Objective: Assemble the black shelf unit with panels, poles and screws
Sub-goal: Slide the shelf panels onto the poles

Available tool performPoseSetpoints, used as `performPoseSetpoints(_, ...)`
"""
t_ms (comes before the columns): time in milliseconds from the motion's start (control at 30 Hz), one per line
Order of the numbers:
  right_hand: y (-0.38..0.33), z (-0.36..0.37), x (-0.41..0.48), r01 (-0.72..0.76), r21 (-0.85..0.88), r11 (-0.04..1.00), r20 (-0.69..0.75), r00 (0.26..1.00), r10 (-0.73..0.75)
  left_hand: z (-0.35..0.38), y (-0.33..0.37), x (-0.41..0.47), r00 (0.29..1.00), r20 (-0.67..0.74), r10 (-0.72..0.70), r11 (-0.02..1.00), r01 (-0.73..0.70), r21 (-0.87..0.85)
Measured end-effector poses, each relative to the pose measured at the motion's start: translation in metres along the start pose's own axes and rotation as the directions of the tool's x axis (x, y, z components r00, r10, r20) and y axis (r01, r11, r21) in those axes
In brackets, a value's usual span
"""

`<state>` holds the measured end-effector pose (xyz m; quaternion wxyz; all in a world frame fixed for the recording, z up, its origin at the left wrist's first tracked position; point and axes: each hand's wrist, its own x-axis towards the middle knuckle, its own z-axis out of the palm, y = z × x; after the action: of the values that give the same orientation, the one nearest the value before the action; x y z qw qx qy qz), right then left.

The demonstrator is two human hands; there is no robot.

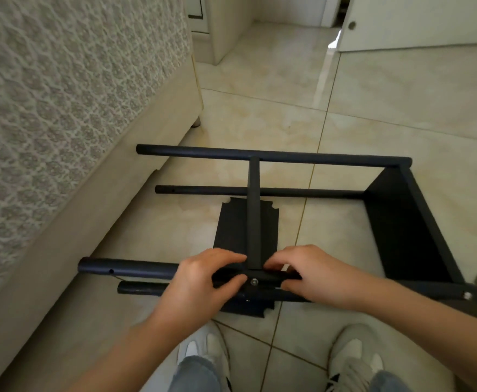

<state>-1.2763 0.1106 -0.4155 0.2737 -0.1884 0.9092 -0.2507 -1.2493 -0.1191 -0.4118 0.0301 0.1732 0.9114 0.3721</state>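
The black shelf unit lies on its side on the tiled floor. One black panel [401, 222] is fixed at the right ends of the poles. A far pole [316, 158] and a second pole [302, 191] run left to right. A cross bar [253, 210] runs from the far pole to the near pole [129, 269]. A silver screw [253, 282] sits in the near pole where the bar meets it. My left hand [203, 281] grips the near pole just left of the screw. My right hand [308, 275] holds the pole just right of it. A loose black panel [231, 230] lies flat underneath.
A bed with a patterned cover [62, 108] and its beige base [118, 179] runs along the left, close to the pole ends. White furniture [231, 24] and a door [415, 21] stand at the back. My two shoes [353, 352] are at the bottom edge.
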Motion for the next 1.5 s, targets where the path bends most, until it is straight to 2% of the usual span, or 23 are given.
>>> performPoseSetpoints(33,-0.001,0.001,-0.002,-0.005,-0.020,1.000,-0.015,1.000,0.004,-0.001,0.005,-0.007,0.991,-0.059,-0.119,0.986,0.111,-0.124)
performPoseSetpoints(100,-0.002,0.001,-0.006,-0.021,-0.064,0.998,-0.042,0.999,0.019,-0.001,0.014,-0.016,0.923,-0.063,-0.380,0.871,0.334,-0.361)
performPoseSetpoints(200,-0.004,-0.001,-0.009,-0.046,-0.088,0.995,-0.061,0.997,0.041,0.001,0.020,-0.021,0.734,0.041,-0.678,0.574,0.564,-0.594)
performPoseSetpoints(267,-0.006,-0.003,-0.009,-0.046,-0.092,0.995,-0.058,0.998,0.041,-0.001,0.018,-0.022,0.576,0.188,-0.795,0.325,0.667,-0.671)
performPoseSetpoints(333,-0.009,-0.004,-0.009,-0.048,-0.093,0.995,-0.048,0.998,0.044,-0.001,0.013,-0.022,0.476,0.322,-0.818,0.104,0.674,-0.732)
performPoseSetpoints(400,-0.010,-0.006,-0.009,-0.049,-0.099,0.994,-0.041,0.998,0.045,0.001,0.009,-0.020,0.461,0.369,-0.807,-0.029,0.594,-0.804)
performPoseSetpoints(600,-0.013,-0.008,-0.005,-0.060,-0.146,0.987,0.019,0.998,0.064,0.003,0.003,-0.011,0.457,0.376,-0.806,-0.222,0.356,-0.908)
performPoseSetpoints(700,-0.014,-0.011,-0.001,-0.065,-0.147,0.987,0.074,0.994,0.076,0.002,0.003,-0.008,0.471,0.379,-0.796,-0.236,0.336,-0.912)
performPoseSetpoints(867,-0.011,-0.021,-0.005,-0.077,-0.130,0.988,0.085,0.992,0.089,-0.003,0.010,-0.003,0.485,0.359,-0.798,-0.218,0.323,-0.921)
performPoseSetpoints(967,-0.014,-0.033,-0.013,-0.076,-0.112,0.991,0.082,0.993,0.085,-0.011,0.021,0.001,0.518,0.341,-0.785,-0.173,0.345,-0.923)
performPoseSetpoints(1267,-0.035,-0.096,-0.049,-0.144,-0.124,0.982,-0.059,0.989,0.138,-0.058,0.084,0.043,0.721,0.186,-0.667,0.097,0.331,-0.939)
performPoseSetpoints(1500,-0.040,-0.129,-0.090,-0.187,0.145,0.972,-0.210,0.954,0.215,-0.102,0.161,0.086,0.857,0.093,-0.506,0.418,0.338,-0.843)
